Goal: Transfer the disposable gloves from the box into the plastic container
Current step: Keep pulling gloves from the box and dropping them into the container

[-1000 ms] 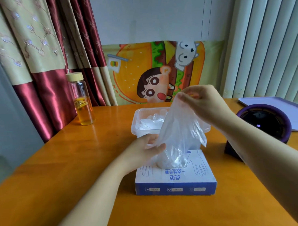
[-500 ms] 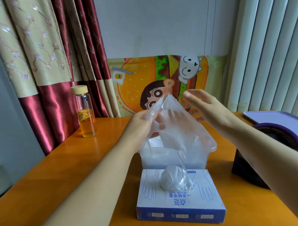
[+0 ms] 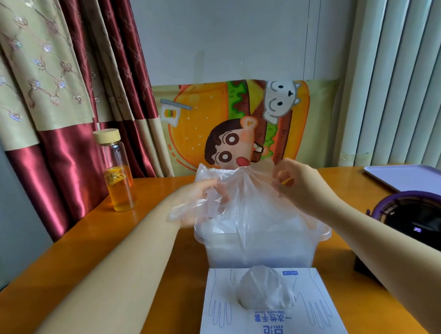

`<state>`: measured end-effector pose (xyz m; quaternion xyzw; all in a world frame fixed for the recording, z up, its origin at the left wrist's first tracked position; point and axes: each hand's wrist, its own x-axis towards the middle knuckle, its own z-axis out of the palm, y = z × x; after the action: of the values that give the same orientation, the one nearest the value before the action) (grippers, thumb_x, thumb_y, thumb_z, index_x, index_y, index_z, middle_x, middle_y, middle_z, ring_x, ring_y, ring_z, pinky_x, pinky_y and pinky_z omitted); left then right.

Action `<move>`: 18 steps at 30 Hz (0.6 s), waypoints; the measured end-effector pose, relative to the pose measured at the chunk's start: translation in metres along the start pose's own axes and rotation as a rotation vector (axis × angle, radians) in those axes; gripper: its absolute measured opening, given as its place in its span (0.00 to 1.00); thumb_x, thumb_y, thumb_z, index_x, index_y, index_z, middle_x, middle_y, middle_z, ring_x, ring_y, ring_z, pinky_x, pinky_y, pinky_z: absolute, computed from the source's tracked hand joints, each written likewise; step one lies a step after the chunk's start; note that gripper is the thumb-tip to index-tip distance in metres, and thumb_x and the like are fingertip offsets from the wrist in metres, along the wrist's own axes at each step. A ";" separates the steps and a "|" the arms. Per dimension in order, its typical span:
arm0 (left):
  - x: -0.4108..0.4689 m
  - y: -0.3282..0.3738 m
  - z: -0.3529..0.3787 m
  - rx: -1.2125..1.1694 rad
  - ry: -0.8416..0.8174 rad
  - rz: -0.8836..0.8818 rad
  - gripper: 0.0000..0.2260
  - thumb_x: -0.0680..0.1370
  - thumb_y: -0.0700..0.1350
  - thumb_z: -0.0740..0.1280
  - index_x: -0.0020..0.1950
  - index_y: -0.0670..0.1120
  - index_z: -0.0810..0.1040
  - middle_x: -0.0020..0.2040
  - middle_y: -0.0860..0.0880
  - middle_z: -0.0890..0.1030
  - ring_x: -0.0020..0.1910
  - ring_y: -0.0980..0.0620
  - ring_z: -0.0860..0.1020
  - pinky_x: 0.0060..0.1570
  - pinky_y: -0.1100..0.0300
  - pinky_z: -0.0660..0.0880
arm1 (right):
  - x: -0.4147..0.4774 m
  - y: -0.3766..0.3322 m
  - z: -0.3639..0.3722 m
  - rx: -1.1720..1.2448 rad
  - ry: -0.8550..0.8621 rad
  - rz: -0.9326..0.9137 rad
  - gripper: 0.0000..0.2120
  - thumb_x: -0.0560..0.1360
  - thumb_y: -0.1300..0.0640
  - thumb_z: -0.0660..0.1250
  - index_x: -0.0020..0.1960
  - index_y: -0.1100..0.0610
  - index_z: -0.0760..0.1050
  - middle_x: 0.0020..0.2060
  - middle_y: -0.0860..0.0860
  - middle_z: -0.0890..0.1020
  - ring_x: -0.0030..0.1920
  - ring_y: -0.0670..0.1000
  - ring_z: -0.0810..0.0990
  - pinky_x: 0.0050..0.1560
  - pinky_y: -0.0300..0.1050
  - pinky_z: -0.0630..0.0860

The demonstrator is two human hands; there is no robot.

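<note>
glove (image 3: 243, 198) spread over container (image 3: 257, 250), box (image 3: 272, 322) just before

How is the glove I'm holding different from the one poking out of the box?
The held glove is stretched open above the plastic container, while the boxed glove sits bunched in the box. The left hand and right hand grip the held glove; nothing touches the boxed glove. Both are thin, clear plastic.

box (image 3: 270, 322) front off the bottom edge; left fingers (image 3: 211, 190) behind glove (image 3: 243, 198)

Thin clear plastic glove (image 3: 243, 203), glossy wood table (image 3: 68, 267), satin curtain (image 3: 64, 167)
</note>
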<state>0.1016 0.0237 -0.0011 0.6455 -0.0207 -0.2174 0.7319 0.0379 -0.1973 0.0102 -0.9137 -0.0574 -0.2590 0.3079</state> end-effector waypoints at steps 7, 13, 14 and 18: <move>0.006 0.012 -0.013 0.285 0.417 0.158 0.15 0.82 0.45 0.61 0.67 0.42 0.72 0.57 0.45 0.79 0.53 0.47 0.79 0.53 0.52 0.78 | 0.006 0.023 0.010 -0.332 -0.283 0.109 0.18 0.76 0.70 0.61 0.61 0.56 0.78 0.58 0.51 0.81 0.59 0.52 0.78 0.60 0.41 0.73; -0.010 0.026 0.029 1.136 0.259 0.869 0.13 0.80 0.43 0.64 0.64 0.49 0.76 0.60 0.53 0.77 0.52 0.59 0.75 0.48 0.71 0.69 | 0.010 0.025 0.015 -0.564 -0.412 0.097 0.19 0.77 0.67 0.61 0.63 0.52 0.76 0.60 0.50 0.79 0.62 0.54 0.73 0.68 0.53 0.64; -0.010 0.024 0.043 1.256 0.100 0.814 0.14 0.79 0.45 0.64 0.65 0.50 0.76 0.61 0.53 0.77 0.53 0.59 0.75 0.50 0.69 0.69 | 0.010 0.025 0.014 -0.592 -0.420 0.087 0.18 0.77 0.66 0.61 0.64 0.52 0.76 0.60 0.50 0.78 0.62 0.54 0.73 0.68 0.52 0.63; 0.009 0.008 0.068 1.792 -0.281 0.185 0.26 0.79 0.56 0.63 0.75 0.50 0.64 0.73 0.50 0.68 0.69 0.50 0.68 0.65 0.56 0.66 | 0.008 0.023 0.011 -0.706 -0.480 0.070 0.19 0.77 0.65 0.61 0.66 0.52 0.73 0.61 0.50 0.77 0.62 0.53 0.72 0.68 0.53 0.60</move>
<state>0.0907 -0.0420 0.0159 0.9358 -0.3226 -0.1371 -0.0384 0.0551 -0.2101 -0.0054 -0.9988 -0.0041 -0.0321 -0.0371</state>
